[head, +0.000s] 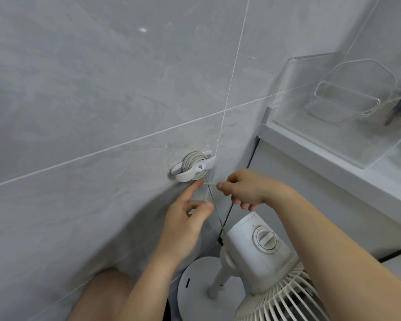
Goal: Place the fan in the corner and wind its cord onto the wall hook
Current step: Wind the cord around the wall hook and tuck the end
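With the fan [262, 249] in the corner and the cord [214, 210] mostly coiled on the wall hook [192, 169], we pinch the cord's tail in our right hand [248, 189] at the hook's 5 o'clock, left hand [185, 218] loosely open with its forefinger touching it, and next judge one last wrap is needed

Wall tiles [102, 100] are reading as glossy grey stone-look ceramic, smooth, catching a light glare. Wall hook [192, 169] and fan [262, 253] are both looking like matt off-white plastic, the cord [214, 212] like smooth grey rubbery sheathing. Organiser [347, 105] on the white ledge [310, 147] is showing as clear glossy acrylic.
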`<state>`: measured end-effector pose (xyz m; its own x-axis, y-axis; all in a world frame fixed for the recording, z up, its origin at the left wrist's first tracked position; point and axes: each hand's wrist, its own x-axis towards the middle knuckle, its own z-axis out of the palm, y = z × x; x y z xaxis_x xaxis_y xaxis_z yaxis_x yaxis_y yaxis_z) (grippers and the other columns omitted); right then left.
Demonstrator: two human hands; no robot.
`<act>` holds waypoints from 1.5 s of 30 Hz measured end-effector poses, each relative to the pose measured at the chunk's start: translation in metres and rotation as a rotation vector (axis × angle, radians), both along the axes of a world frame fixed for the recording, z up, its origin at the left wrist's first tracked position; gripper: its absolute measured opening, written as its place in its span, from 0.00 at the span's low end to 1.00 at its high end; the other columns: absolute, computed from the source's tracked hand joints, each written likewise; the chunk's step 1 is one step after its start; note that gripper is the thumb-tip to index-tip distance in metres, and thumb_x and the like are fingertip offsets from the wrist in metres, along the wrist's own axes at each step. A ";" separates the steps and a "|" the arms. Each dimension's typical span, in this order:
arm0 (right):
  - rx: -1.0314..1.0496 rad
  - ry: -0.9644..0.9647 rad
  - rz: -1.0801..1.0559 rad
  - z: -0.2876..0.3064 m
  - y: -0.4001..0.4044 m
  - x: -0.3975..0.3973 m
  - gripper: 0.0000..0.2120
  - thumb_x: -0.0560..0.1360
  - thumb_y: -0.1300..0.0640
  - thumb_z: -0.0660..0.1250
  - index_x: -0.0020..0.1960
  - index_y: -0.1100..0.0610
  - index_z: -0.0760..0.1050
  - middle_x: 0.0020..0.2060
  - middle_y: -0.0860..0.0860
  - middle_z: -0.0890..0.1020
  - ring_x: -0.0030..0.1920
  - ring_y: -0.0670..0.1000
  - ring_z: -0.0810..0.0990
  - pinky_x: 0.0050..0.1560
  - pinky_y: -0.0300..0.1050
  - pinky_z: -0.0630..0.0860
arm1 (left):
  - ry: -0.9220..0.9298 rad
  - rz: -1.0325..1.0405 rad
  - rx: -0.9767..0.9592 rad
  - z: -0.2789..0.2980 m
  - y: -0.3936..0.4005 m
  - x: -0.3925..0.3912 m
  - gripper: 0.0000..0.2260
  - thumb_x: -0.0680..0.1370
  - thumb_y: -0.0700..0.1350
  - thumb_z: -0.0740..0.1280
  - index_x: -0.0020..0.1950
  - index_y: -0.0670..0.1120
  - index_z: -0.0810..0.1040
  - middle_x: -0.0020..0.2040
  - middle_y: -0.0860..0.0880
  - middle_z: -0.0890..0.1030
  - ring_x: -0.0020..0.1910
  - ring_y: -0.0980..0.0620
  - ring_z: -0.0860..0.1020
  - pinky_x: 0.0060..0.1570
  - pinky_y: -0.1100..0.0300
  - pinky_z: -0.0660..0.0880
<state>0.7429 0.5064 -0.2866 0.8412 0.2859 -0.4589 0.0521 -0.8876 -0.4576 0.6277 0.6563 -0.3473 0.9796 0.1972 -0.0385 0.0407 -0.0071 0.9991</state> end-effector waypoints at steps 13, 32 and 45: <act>0.564 -0.543 -0.415 0.011 0.014 0.005 0.13 0.68 0.52 0.81 0.46 0.55 0.80 0.39 0.53 0.84 0.39 0.58 0.85 0.40 0.55 0.86 | 0.010 -0.007 0.051 -0.007 0.000 -0.007 0.15 0.71 0.52 0.68 0.57 0.65 0.81 0.43 0.48 0.86 0.44 0.59 0.81 0.54 0.56 0.77; 0.666 -0.610 -0.153 0.027 0.024 -0.023 0.05 0.72 0.55 0.72 0.45 0.48 0.77 0.32 0.48 0.81 0.32 0.48 0.75 0.38 0.44 0.74 | -0.168 0.056 -0.020 0.009 -0.002 -0.008 0.17 0.74 0.47 0.67 0.61 0.62 0.80 0.49 0.59 0.85 0.49 0.38 0.81 0.48 0.40 0.78; 0.688 -0.570 -0.062 0.019 0.020 -0.025 0.08 0.73 0.47 0.75 0.45 0.49 0.79 0.41 0.51 0.84 0.43 0.51 0.82 0.47 0.51 0.81 | -0.226 0.000 -0.156 0.013 -0.006 -0.007 0.27 0.73 0.52 0.65 0.73 0.55 0.74 0.70 0.62 0.78 0.61 0.51 0.82 0.51 0.50 0.79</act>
<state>0.7179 0.5259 -0.2673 0.9120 0.2902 0.2898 0.3956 -0.4354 -0.8087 0.6206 0.6504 -0.3346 0.9668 0.2057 0.1515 -0.1837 0.1473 0.9719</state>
